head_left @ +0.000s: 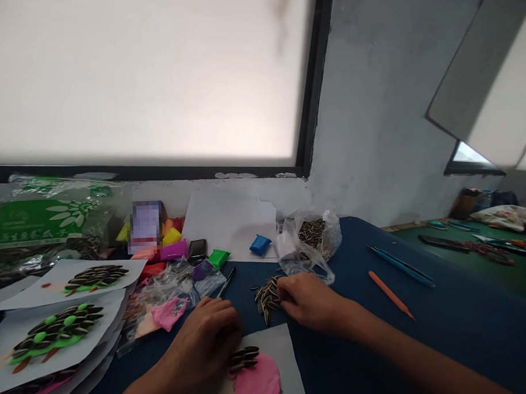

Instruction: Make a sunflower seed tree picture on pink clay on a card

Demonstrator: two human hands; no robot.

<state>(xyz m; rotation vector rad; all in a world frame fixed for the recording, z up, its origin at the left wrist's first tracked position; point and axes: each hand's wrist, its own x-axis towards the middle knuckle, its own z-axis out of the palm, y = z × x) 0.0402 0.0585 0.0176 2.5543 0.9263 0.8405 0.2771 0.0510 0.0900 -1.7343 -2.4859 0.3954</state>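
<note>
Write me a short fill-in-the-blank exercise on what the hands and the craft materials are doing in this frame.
1. The right hand rests on a small pile of loose sunflower ____ on the blue table.
2. The left hand presses on a slab of ____ clay with seeds stuck in it.
3. Right of the right hand lies an ____ stick, beside two blue tools.
4. The clay slab lies on a sheet of ____.

Missing words: seeds; pink; orange; paper

The left hand [205, 342] lay palm down with fingers curled, low in view. The right hand [307, 304] reached further forward, fingertips pinched together (its forearm stretched in from the lower right).
</note>
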